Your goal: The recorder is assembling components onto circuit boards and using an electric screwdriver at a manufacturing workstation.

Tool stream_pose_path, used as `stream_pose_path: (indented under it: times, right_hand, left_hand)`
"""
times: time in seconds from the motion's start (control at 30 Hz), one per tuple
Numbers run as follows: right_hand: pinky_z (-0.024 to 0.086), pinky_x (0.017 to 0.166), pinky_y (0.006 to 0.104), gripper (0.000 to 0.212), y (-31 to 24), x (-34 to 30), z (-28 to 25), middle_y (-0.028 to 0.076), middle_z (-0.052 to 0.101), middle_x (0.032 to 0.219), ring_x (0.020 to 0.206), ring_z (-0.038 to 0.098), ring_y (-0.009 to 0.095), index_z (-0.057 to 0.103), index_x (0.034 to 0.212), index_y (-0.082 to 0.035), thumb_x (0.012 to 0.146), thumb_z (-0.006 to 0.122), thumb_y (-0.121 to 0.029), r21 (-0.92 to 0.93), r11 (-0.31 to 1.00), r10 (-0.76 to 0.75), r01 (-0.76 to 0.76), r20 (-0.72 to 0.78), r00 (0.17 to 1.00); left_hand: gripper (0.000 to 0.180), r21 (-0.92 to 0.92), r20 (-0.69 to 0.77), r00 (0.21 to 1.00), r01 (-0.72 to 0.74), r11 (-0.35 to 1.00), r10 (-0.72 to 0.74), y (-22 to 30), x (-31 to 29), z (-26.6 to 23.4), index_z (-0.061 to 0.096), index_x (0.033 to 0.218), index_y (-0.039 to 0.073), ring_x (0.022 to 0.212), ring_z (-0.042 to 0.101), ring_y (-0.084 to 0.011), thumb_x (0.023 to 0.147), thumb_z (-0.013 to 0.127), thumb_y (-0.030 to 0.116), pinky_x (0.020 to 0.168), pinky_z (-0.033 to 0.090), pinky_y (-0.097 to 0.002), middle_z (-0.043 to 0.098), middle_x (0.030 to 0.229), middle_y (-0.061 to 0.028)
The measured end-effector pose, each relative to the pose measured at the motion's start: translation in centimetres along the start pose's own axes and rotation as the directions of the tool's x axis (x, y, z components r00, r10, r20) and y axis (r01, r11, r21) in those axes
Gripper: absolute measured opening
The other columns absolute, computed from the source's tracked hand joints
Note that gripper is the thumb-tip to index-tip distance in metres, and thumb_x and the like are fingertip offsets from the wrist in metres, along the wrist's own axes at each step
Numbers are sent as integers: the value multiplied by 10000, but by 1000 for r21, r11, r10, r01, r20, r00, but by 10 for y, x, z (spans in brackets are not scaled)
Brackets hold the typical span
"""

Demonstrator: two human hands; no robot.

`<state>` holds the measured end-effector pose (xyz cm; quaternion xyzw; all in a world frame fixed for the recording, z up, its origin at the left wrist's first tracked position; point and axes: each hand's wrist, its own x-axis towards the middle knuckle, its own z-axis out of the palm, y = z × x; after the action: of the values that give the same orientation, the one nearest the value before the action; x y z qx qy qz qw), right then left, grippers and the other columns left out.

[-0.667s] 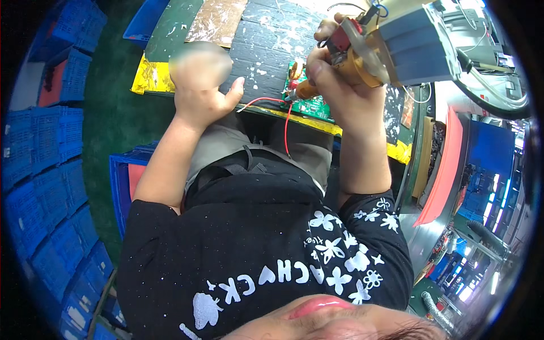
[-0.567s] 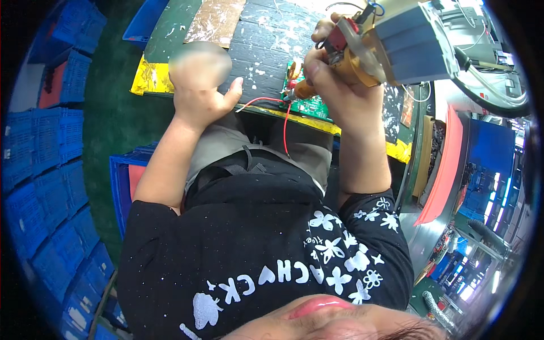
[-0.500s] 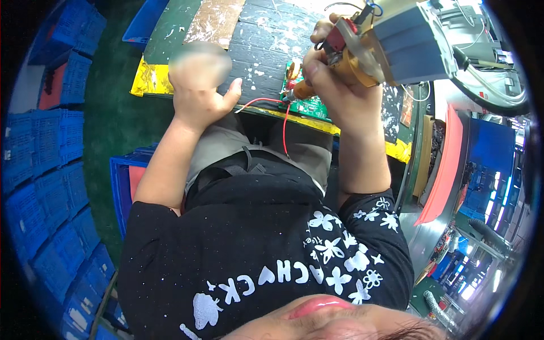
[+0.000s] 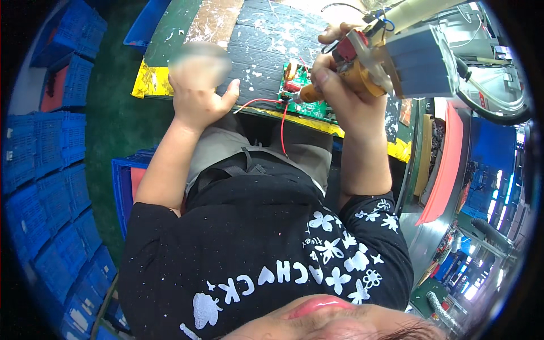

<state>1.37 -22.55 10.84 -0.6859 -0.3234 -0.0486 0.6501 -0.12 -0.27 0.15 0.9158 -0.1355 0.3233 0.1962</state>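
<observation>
A green circuit board (image 4: 310, 106) lies near the front edge of the workbench, with a copper-coloured coil and small parts on it. Two red wires (image 4: 283, 126) run from its left corner, one hanging over the edge. My right hand (image 4: 345, 85) is wrapped round a bulky yellow and blue-grey glue gun (image 4: 419, 59). Its orange nozzle points left, close over the board by the wires' root; whether it touches cannot be told. To the left of the board, my left hand (image 4: 204, 93) is over the bench, its thumb out to the side; its fingers are blurred.
The dark bench top (image 4: 258, 48) is spattered white, with yellow tape (image 4: 152, 80) along its front edge. Blue crates (image 4: 42, 141) are stacked at left. A thick hose (image 4: 498, 113) trails from the gun at right, above a red-pink sheet (image 4: 445, 164).
The glue gun in my right hand has shifted slightly right, its nozzle drawing back from the wires' root and uncovering more of the board. My left hand has stayed in place.
</observation>
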Motion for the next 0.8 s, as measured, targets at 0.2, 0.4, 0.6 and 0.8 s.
stream_pose_path:
  times: [0.2, 0.4, 0.6, 0.8]
  right_hand:
    - [464, 617, 231, 530, -15, -10, -20, 152, 502, 1131, 719, 551, 103, 389, 1266, -13, 773, 518, 133, 1, 1000, 22, -22, -114, 993]
    - [515, 555, 191, 480, -8, -19, -37, 109, 521, 1099, 769, 552, 80, 435, 1260, 9, 800, 549, 90, -144, 985, 70, -94, -166, 984]
    - [516, 511, 203, 398, -4, -21, -38, 86, 524, 1082, 743, 556, 82, 465, 1205, 20, 816, 530, 73, -117, 984, 120, -133, -112, 986]
    - [497, 606, 227, 309, -9, -25, -43, 71, 560, 1026, 766, 570, 96, 513, 1128, 11, 822, 549, 32, -123, 978, 157, -171, -116, 981]
  left_hand:
    - [301, 17, 11, 1000, 1, 1000, -1, 1, 0, -1, 615, 931, 133, 1048, 451, -255, 681, 672, 290, 913, 319, -382, 560, 1049, -17]
    - [300, 45, 24, 1000, 2, 999, -3, 2, 2, 2, 638, 907, 139, 1063, 440, -256, 684, 666, 337, 912, 321, -389, 562, 1055, -19]
    - [306, 73, 31, 999, 16, 997, -19, 2, 0, 3, 639, 919, 133, 1070, 437, -265, 683, 667, 326, 914, 321, -398, 563, 1062, -26]
    - [299, 70, 42, 999, 18, 997, -21, 4, 1, 3, 637, 919, 134, 1073, 438, -273, 688, 665, 322, 914, 324, -401, 563, 1061, -31]
